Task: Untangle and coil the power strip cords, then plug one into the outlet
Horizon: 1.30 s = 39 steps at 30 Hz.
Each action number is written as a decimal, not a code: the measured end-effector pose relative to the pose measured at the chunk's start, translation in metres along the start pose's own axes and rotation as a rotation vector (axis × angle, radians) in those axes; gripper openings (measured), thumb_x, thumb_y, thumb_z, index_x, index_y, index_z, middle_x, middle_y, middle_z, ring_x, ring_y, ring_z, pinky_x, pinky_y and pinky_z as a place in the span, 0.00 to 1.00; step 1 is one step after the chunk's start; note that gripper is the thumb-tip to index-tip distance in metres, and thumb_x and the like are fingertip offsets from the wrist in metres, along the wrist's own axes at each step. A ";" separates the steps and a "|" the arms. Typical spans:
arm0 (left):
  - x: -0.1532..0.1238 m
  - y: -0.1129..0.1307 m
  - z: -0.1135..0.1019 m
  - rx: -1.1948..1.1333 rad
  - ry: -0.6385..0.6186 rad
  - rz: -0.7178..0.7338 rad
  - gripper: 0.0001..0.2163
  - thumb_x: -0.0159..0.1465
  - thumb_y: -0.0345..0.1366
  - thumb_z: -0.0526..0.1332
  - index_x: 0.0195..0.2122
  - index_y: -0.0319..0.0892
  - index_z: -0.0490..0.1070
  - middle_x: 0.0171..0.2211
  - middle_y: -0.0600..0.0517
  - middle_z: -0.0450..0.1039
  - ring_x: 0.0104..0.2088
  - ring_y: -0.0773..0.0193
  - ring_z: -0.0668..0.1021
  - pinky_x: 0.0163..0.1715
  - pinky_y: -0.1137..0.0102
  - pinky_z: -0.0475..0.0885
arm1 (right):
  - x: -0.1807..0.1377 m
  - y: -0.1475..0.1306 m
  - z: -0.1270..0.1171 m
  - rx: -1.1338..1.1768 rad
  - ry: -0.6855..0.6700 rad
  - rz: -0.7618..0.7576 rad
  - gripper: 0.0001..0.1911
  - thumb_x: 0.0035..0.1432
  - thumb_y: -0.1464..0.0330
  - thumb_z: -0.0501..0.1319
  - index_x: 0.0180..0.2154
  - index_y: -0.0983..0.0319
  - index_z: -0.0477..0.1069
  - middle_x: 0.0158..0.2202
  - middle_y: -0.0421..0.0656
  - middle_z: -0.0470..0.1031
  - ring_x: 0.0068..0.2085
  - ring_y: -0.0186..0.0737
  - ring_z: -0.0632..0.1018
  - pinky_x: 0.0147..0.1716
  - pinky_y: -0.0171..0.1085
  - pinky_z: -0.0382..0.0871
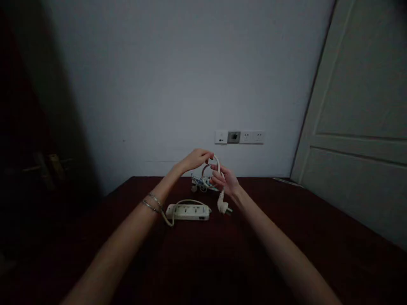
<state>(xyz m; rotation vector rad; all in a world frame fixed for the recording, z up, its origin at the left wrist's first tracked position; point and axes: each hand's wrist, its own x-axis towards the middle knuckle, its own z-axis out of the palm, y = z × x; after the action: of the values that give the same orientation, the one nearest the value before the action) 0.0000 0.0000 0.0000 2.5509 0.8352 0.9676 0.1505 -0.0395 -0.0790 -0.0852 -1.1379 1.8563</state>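
Observation:
Above the dark red table, my left hand (pixel 199 159) pinches the top of a looped white power cord (pixel 217 160). Lower and to the right, my right hand (pixel 225 180) is closed around the gathered loop. From beneath the right hand hangs the cord's plug (pixel 224 206), its metal prongs pointing right. A white power strip (pixel 187 212) lies on the table below the hands, with a switch at its right end. Part of the cord runs across the strip and passes by my left wrist, which wears bracelets.
Behind the hands, a small heap of bluish-white cables (pixel 199 183) lies at the table's (pixel 254 237) back edge. Wall sockets (pixel 252 137) and a dark socket plate (pixel 233 137) sit on the wall above. A pale panelled door (pixel 359 118) stands at right.

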 end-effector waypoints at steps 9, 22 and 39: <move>-0.027 -0.025 0.030 -0.662 0.018 -0.337 0.20 0.57 0.49 0.54 0.26 0.33 0.71 0.18 0.50 0.68 0.18 0.69 0.69 0.19 0.74 0.62 | 0.001 0.004 0.007 0.155 -0.010 0.037 0.30 0.65 0.57 0.32 0.25 0.63 0.62 0.06 0.28 0.45 0.09 0.24 0.40 0.14 0.23 0.58; -0.054 -0.007 0.013 -1.010 -0.223 -0.553 0.11 0.57 0.37 0.52 0.20 0.38 0.62 0.12 0.56 0.54 0.13 0.74 0.55 0.15 0.74 0.51 | 0.004 0.009 0.002 -0.383 0.156 0.182 0.20 0.59 0.55 0.51 0.24 0.62 0.61 0.10 0.32 0.55 0.11 0.26 0.58 0.18 0.30 0.63; -0.043 0.010 0.048 -0.394 0.231 -0.536 0.22 0.62 0.43 0.45 0.14 0.40 0.59 0.09 0.55 0.56 0.10 0.71 0.59 0.13 0.73 0.53 | 0.006 0.008 0.023 -0.440 0.543 0.087 0.22 0.56 0.59 0.55 0.17 0.61 0.49 0.11 0.30 0.48 0.12 0.21 0.48 0.09 0.24 0.39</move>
<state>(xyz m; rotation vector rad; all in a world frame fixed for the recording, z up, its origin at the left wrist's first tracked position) 0.0108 -0.0374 -0.0527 1.7750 1.1743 1.1162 0.1308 -0.0513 -0.0694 -0.8469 -1.1344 1.4867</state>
